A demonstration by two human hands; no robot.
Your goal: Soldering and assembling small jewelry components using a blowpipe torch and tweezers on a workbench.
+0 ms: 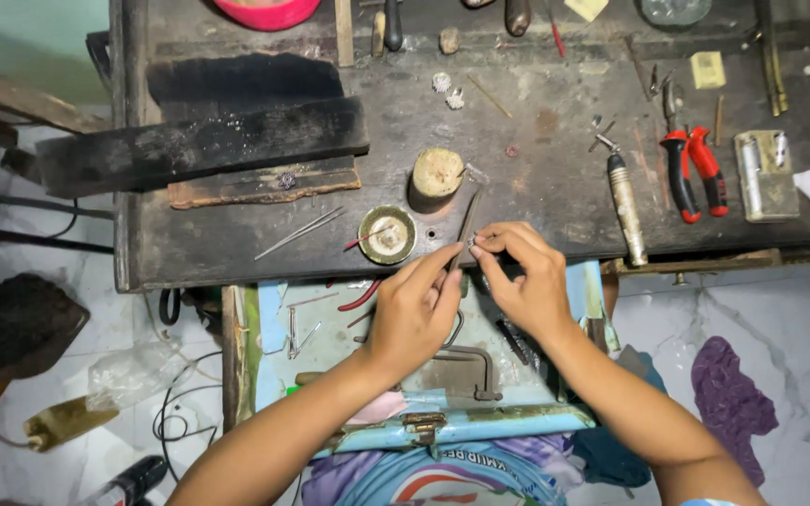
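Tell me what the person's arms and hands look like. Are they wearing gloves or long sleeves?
No gloves and no long sleeves. The left hand and right hand are bare, and both forearms are bare up to the picture's bottom edge. I see no rings, watch or bracelets on the fingers or wrists. Only a sliver of light blue cloth shows by the right arm.

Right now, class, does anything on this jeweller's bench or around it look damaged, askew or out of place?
The wooden bench is heavily worn, charred black at its left end, where a scorched block lies askew. A purple rag lies on the floor to the right. Otherwise nothing stands out: both hands, left and right, pinch a small silvery piece.
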